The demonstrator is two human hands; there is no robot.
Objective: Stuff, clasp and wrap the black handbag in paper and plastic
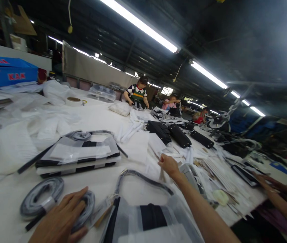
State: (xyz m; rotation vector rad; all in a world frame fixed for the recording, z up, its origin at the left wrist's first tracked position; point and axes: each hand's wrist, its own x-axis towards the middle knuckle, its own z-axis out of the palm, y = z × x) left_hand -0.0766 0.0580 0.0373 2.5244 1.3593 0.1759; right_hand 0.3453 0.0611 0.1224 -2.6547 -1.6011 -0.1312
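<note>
My left hand (63, 214) curls over a coiled strap (89, 202) in clear wrapping, thumb below and fingers on top. Beside it lies a second wrapped coil (42, 199) with a band round it. Just in front of me is a black bag (153, 217) covered in clear plastic and white sheet, with its wrapped handle (143, 177) arching up and a tag (105, 211) at its left side. My right hand (169, 165) is closed beyond the bag, next to a grey tape dispenser (192, 177); what its fingers pinch is too small to make out.
Stacked wrapped bags (80, 157) lie at left, near crumpled white packing sheets (14, 141) and a blue box (9, 72). Black bags (180, 135) lie across the table. A co-worker's hands (267, 182) are at right; other people stand at the far side.
</note>
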